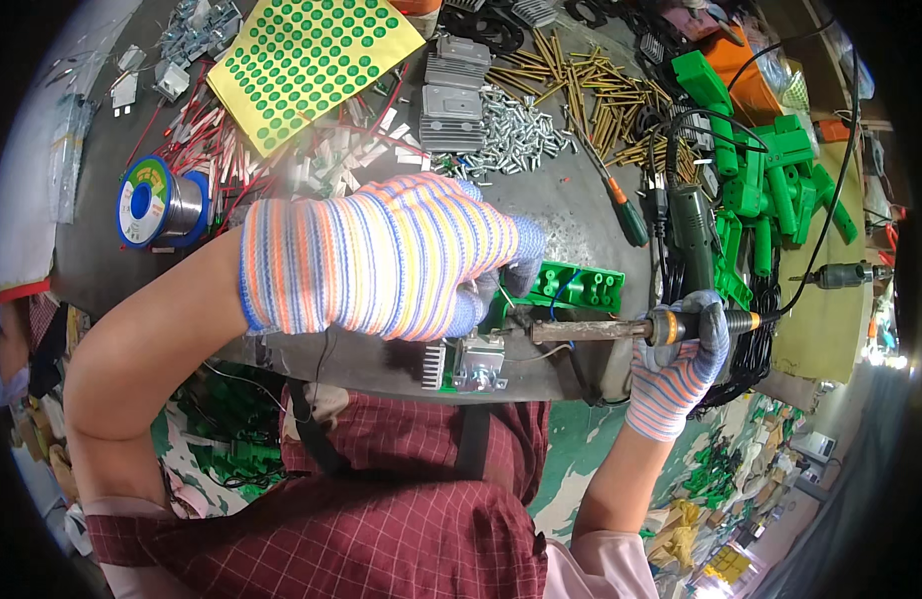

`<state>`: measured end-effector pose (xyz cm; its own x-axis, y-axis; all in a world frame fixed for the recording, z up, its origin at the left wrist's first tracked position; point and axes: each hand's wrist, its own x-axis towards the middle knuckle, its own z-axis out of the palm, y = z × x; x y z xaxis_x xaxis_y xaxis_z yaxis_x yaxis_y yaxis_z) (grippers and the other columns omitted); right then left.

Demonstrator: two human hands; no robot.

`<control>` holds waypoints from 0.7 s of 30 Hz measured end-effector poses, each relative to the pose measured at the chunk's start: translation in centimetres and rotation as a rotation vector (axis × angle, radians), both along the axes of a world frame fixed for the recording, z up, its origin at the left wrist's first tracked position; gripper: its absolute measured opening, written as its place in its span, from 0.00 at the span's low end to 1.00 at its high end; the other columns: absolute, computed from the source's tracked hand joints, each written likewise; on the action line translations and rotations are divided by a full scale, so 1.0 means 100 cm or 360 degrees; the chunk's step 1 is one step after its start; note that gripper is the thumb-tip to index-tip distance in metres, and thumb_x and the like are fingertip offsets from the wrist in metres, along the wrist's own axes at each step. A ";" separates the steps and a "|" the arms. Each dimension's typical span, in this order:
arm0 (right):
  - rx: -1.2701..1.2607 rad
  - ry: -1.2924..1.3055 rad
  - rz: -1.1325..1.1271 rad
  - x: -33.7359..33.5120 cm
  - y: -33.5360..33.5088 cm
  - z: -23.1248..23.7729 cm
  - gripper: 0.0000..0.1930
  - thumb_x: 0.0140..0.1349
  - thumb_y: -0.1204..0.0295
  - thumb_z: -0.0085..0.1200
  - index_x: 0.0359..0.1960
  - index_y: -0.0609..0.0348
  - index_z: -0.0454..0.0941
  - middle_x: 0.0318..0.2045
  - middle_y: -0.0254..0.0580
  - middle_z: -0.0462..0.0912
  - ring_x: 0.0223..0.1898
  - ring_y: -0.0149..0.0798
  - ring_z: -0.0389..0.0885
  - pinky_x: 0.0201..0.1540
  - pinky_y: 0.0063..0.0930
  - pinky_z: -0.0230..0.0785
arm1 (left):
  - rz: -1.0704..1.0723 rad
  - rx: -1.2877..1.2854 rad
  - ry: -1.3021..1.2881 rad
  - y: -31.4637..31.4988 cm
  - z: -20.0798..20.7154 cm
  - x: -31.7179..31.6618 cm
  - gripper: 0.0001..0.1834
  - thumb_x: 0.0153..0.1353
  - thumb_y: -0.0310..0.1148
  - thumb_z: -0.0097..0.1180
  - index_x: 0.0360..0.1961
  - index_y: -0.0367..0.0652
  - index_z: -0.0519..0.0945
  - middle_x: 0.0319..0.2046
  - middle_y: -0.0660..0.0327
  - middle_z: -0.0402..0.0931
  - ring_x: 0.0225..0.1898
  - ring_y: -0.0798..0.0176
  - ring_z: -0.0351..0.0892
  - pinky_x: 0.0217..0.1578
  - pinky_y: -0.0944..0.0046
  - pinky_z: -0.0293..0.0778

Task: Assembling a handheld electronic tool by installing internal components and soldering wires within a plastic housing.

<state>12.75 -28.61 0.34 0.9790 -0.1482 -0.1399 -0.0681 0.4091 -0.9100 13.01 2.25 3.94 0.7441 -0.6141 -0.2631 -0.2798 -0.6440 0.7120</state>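
Note:
My right hand (684, 364), in a striped knit glove, grips a soldering iron (671, 327) by its handle. The iron's long barrel points left, and its tip is at a small metal assembly (479, 361) with a white finned part (433, 366) beside it, at the table's near edge. My left hand (381, 260), also gloved, reaches over from the left with its fingers closed around a thin wire (508, 299) just above the assembly. Behind the iron lies a green plastic housing (576, 288) with a blue wire across it. The left fingertips partly cover the housing's left end.
A solder spool (147, 204) stands at left, near red-wired white connectors (346, 150) and a yellow sheet of green stickers (311, 65). Farther back lie finned heatsinks (451, 105), screws (521, 130) and brass-coloured rods (611, 90). A screwdriver (626, 210) and green plastic shells (770, 180) are at right.

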 end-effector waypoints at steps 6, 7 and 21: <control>0.0006 -0.0006 -0.0003 0.000 0.001 0.000 0.08 0.64 0.66 0.55 0.38 0.55 0.72 0.32 0.35 0.76 0.32 0.35 0.80 0.37 0.31 0.78 | -0.0019 -0.0025 0.0076 0.001 0.001 0.001 0.11 0.56 0.34 0.59 0.41 0.48 0.78 0.30 0.60 0.82 0.36 0.50 0.79 0.39 0.51 0.72; 0.0006 -0.0006 -0.0002 0.000 0.002 0.001 0.08 0.64 0.66 0.55 0.38 0.55 0.72 0.32 0.35 0.76 0.32 0.35 0.80 0.37 0.31 0.78 | -0.0018 -0.0025 0.0076 0.002 0.000 0.001 0.11 0.56 0.34 0.59 0.41 0.48 0.78 0.30 0.60 0.82 0.36 0.50 0.79 0.39 0.51 0.72; 0.0016 0.0021 0.0001 -0.001 0.004 0.002 0.09 0.65 0.64 0.54 0.37 0.54 0.71 0.31 0.34 0.75 0.31 0.34 0.80 0.36 0.32 0.79 | -0.0018 -0.0119 0.0011 0.000 -0.002 0.001 0.06 0.56 0.35 0.60 0.34 0.47 0.80 0.26 0.54 0.76 0.36 0.48 0.76 0.39 0.50 0.71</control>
